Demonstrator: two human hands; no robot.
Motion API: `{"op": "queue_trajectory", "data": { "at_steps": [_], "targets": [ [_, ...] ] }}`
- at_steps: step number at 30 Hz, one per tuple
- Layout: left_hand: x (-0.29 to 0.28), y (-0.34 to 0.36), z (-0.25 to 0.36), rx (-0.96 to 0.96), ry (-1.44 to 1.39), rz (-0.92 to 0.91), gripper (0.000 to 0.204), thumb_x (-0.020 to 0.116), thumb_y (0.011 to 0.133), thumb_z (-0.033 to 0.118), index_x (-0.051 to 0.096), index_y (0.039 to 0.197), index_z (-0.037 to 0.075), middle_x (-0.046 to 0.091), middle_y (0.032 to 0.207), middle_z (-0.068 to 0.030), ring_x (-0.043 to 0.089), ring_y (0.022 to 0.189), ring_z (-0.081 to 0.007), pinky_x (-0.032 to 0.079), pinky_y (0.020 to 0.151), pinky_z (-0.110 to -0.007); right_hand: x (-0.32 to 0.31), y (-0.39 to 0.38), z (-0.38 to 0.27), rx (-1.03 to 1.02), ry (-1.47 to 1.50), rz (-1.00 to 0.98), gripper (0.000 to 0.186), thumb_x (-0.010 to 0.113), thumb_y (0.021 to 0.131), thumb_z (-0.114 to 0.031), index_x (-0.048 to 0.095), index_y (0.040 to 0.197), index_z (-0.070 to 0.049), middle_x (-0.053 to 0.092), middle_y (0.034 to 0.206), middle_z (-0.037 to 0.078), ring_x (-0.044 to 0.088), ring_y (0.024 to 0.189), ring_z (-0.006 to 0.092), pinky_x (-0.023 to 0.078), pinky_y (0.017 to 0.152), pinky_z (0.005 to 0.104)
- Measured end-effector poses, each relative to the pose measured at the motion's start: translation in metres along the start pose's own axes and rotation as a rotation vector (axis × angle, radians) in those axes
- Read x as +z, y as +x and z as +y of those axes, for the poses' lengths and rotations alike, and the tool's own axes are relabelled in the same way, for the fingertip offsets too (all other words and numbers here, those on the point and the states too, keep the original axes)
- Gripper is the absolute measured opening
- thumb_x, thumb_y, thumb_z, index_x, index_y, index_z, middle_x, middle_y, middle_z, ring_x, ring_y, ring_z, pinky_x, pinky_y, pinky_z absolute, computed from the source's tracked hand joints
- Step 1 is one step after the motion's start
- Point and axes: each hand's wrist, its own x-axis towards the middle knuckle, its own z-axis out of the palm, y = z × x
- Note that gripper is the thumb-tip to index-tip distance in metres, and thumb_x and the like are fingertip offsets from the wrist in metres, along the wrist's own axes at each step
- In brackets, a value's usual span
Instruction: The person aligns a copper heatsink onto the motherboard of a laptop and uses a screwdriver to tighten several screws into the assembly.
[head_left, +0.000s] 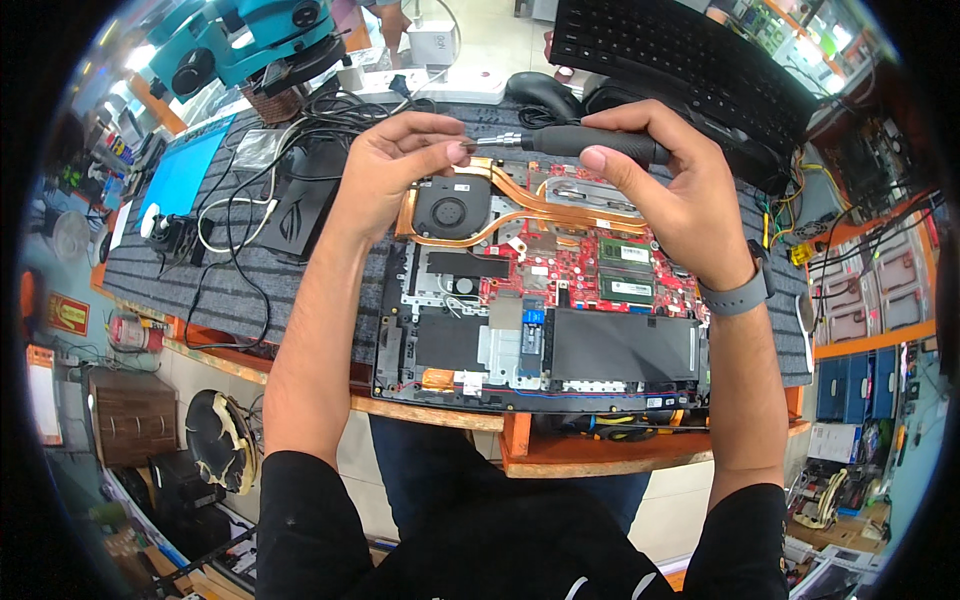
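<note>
My right hand (680, 180) is wrapped round the dark handle of a screwdriver (560, 141), held level above the far edge of an opened laptop (450, 345). Its silver shaft points left, and the thumb and fingers of my left hand (395, 170) close around the tip. Whether a tiny part sits between those fingertips I cannot make out. Below, the laptop lies with its insides bare: a red circuit board (540, 262), copper heat pipes (520, 205), a round black fan (450, 210), memory modules (628, 270) and a black battery (625, 345).
Tangled black cables (335, 115) and a black power adapter (305, 200) lie left of the laptop. A teal microscope (240, 50) stands at the far left. Behind my right hand are a black mouse (545, 95) and a tilted keyboard (690, 75). Tools lie under the table's front edge.
</note>
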Motion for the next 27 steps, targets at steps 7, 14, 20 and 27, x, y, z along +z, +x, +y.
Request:
{"op": "queue_trajectory", "data": {
  "at_steps": [7, 14, 20, 27],
  "targets": [
    [-0.005, -0.003, 0.000, 0.017, -0.060, -0.036, 0.026, 0.072, 0.091, 0.009, 0.067, 0.115, 0.001, 0.075, 0.102, -0.0151, 0.073, 0.093, -0.0192, 0.058, 0.077, -0.026, 0.007, 0.015, -0.004, 0.017, 0.016, -0.017, 0.025, 0.076, 0.089, -0.018, 0.069, 0.106, -0.001, 0.071, 0.094, 0.006, 0.064, 0.086, 0.0105, 0.050, 0.077, 0.0264],
    [-0.006, -0.004, 0.003, 0.044, -0.040, -0.038, 0.024, 0.073, 0.091, 0.009, 0.068, 0.113, 0.002, 0.075, 0.100, -0.0134, 0.074, 0.092, -0.0190, 0.057, 0.075, -0.025, 0.002, 0.017, -0.009, 0.008, -0.085, -0.035, 0.025, 0.075, 0.090, -0.020, 0.070, 0.107, -0.002, 0.070, 0.094, 0.005, 0.062, 0.086, 0.0103, 0.050, 0.077, 0.0265],
    [-0.007, -0.003, 0.004, 0.035, -0.052, -0.034, 0.025, 0.075, 0.090, 0.010, 0.067, 0.113, 0.002, 0.075, 0.099, -0.0133, 0.074, 0.093, -0.0195, 0.055, 0.072, -0.025, -0.004, 0.017, -0.013, -0.005, -0.091, -0.054, 0.025, 0.075, 0.090, -0.020, 0.070, 0.108, -0.003, 0.071, 0.095, 0.005, 0.063, 0.086, 0.0108, 0.050, 0.077, 0.0271],
    [-0.006, -0.004, 0.005, 0.043, -0.023, -0.038, 0.025, 0.075, 0.090, 0.010, 0.067, 0.112, 0.001, 0.076, 0.097, -0.0134, 0.074, 0.093, -0.0198, 0.055, 0.072, -0.025, -0.006, 0.018, -0.015, -0.028, -0.128, -0.070, 0.025, 0.075, 0.089, -0.018, 0.070, 0.109, -0.003, 0.070, 0.098, 0.005, 0.063, 0.088, 0.0109, 0.050, 0.078, 0.0266]
  ]
}}
